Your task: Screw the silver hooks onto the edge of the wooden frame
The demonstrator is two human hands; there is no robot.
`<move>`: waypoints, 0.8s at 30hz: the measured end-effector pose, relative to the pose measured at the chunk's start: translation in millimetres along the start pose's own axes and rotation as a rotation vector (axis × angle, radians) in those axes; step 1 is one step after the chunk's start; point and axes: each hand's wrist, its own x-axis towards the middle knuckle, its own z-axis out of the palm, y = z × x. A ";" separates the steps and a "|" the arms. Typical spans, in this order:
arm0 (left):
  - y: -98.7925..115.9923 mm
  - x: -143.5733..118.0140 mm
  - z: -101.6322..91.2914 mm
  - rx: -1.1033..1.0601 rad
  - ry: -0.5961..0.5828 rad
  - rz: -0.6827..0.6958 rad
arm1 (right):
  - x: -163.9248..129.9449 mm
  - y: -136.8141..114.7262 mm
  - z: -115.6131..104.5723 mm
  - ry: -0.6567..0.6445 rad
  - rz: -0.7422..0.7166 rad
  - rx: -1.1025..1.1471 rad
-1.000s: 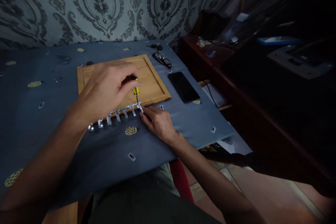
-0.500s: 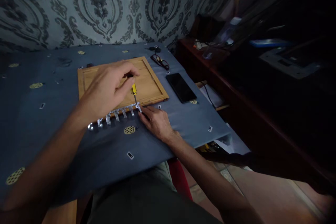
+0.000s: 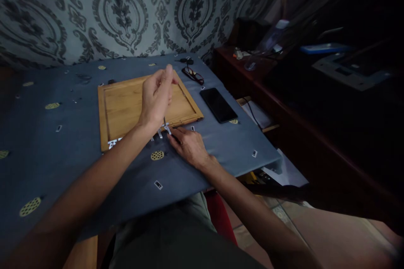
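Note:
A wooden framed panel [image 3: 126, 107] lies flat on the blue cloth-covered table [image 3: 47, 143]. A silver hook rail [image 3: 111, 144] runs along the panel's near edge, mostly hidden by my left forearm. My left hand [image 3: 156, 96] stands upright over the panel, closed around a screwdriver; only its thin metal shaft [image 3: 164, 121] shows below the palm, pointing down at the rail's right end. My right hand [image 3: 189, 147] rests flat on the cloth, fingertips pressing the rail's right end [image 3: 168, 129].
A black phone [image 3: 218, 104] lies right of the panel, and glasses [image 3: 193, 75] lie behind it. Small screws and bits are scattered on the cloth. A dark wooden shelf [image 3: 284, 88] with clutter stands at the right. Patterned wall behind.
My left hand has turned upright around the screwdriver, hiding the yellow handle and uncovering more of the panel. My right hand has stayed on the rail's end.

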 end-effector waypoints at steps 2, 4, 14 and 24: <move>-0.6 5.6 0.8 -0.019 -0.030 -0.033 | -0.2 -0.6 -0.8 -0.010 0.004 -0.004; -1.3 9.7 -0.6 -0.041 -0.111 -0.066 | -0.3 -0.9 -1.4 -0.009 0.005 -0.003; 9.9 -2.4 -5.4 0.142 -0.274 0.019 | -1.9 -2.2 -5.1 -0.008 -0.009 -0.005; 13.0 -1.4 -4.3 0.249 -0.203 0.087 | -2.9 -3.0 -5.5 0.005 -0.017 0.005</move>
